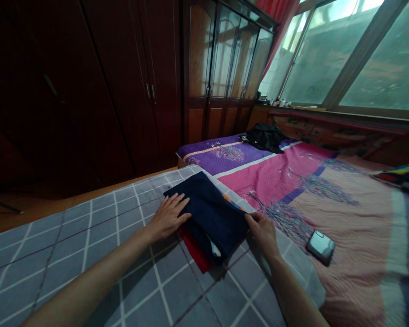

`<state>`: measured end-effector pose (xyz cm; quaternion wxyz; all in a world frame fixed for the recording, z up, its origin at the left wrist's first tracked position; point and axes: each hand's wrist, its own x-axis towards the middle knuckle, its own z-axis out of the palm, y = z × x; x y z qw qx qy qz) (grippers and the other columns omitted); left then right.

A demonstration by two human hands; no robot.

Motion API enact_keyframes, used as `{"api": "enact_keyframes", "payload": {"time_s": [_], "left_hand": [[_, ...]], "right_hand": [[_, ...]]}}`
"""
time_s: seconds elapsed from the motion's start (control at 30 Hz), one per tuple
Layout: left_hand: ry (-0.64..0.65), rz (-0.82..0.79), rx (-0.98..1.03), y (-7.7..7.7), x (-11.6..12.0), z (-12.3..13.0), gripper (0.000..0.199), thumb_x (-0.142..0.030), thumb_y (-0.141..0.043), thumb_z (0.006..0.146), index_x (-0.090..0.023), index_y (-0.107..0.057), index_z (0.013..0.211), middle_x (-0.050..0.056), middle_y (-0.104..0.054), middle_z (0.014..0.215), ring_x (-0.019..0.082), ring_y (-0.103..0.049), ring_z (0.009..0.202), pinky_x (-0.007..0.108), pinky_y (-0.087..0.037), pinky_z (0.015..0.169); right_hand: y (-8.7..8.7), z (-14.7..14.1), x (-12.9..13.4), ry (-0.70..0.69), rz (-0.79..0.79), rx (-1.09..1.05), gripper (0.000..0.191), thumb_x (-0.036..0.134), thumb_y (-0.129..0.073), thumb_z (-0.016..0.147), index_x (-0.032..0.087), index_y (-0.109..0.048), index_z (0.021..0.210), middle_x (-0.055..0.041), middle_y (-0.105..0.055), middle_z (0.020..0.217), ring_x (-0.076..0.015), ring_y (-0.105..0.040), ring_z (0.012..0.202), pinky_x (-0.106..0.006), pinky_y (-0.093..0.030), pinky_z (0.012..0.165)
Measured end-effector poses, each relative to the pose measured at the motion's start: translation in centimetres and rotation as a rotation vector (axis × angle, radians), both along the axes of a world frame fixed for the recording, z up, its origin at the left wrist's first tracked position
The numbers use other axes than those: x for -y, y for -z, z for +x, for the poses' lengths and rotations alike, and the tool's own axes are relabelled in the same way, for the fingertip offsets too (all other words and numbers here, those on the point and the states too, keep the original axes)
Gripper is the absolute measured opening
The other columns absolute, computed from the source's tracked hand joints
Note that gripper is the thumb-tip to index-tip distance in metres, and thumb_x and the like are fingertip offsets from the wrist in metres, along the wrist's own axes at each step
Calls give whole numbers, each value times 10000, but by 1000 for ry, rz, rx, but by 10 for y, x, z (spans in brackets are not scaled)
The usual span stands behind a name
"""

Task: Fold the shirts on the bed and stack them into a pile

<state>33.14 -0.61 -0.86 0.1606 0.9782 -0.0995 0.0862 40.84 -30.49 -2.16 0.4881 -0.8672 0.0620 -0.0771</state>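
Observation:
A folded navy blue garment [211, 211] lies on a grey checked cloth [102, 222]. Red fabric [197, 254] sticks out from under its near left side, and bits of white and orange show at its edges. My left hand [169, 213] rests flat on the garment's left edge with the fingers spread. At the right corner, my right hand [261, 229] pinches the navy fabric between thumb and fingers. Whether the red part belongs to the same garment I cannot tell.
A phone [321, 246] lies on the colourful bedspread [347, 218] to the right. Farther back on the bed is a black crumpled garment [265, 136]. Folded cloth [404, 177] sits at the right edge. Dark wardrobes [150, 59] line the left and back.

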Motion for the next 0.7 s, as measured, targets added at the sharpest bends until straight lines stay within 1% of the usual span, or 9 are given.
{"api": "enact_keyframes", "payload": {"time_s": [0.07,0.13,0.27,0.33,0.4,0.47,0.53,0.6,0.7], "left_hand": [[-22,25,44,10,-12,-22,610,-547,-310,936,-193,-324,1432,117,-307,1493,289,-221,1386,516,-193,1115],[-27,34,100,23,-21,-43,602,-526,-343,935,-192,-317,1435,114,-284,1503,283,-222,1387,499,-219,1117],[-88,-38,146,48,-35,-72,547,-464,-416,922,-188,-395,1393,121,-352,1468,293,-324,1341,482,-315,1083],[-136,-122,160,53,-38,-77,490,-425,-403,932,-197,-430,1365,111,-405,1432,275,-375,1313,463,-355,1064],[-160,-198,173,54,-39,-78,453,-401,-384,942,-206,-447,1346,98,-434,1406,253,-398,1297,446,-366,1060],[-155,-236,178,53,-40,-78,441,-401,-386,943,-205,-459,1331,96,-446,1392,245,-409,1287,441,-368,1060],[-137,-241,173,52,-41,-79,431,-404,-400,938,-203,-480,1311,99,-454,1382,250,-419,1277,445,-375,1053],[-116,-231,169,53,-42,-81,427,-404,-412,934,-200,-491,1301,103,-460,1374,254,-426,1269,446,-383,1046],[-99,-211,159,54,-42,-84,442,-399,-432,925,-176,-489,1303,120,-464,1367,259,-429,1262,442,-384,1045]], "right_hand": [[-5,4,2,3,-185,-8,273,444,-595,708,198,-696,766,-81,-670,753,-281,-634,826,-342,-439,719],[-10,9,1,-8,-335,-30,311,481,-589,730,194,-701,777,-108,-674,767,-317,-628,859,-391,-433,752],[-20,19,-3,-71,-515,-47,271,410,-579,773,172,-708,752,-135,-673,759,-339,-630,865,-420,-437,754],[-27,25,-7,-138,-552,-9,256,377,-565,802,174,-717,840,-130,-683,870,-314,-615,937,-394,-433,796],[-33,31,-13,-251,-560,23,244,371,-572,825,191,-716,905,-91,-683,949,-259,-605,977,-334,-427,837],[-35,38,-21,-373,-552,17,212,364,-609,829,196,-708,912,-48,-686,916,-204,-620,924,-290,-440,830],[-31,44,-27,-439,-545,-24,203,352,-627,842,168,-680,909,-25,-672,862,-172,-628,830,-304,-477,789],[-23,49,-31,-432,-540,-67,222,347,-603,875,137,-638,936,-22,-648,877,-156,-620,775,-326,-510,729],[-13,51,-33,-343,-529,-68,244,349,-556,910,130,-600,1008,-34,-622,947,-150,-612,771,-317,-527,677]]}}
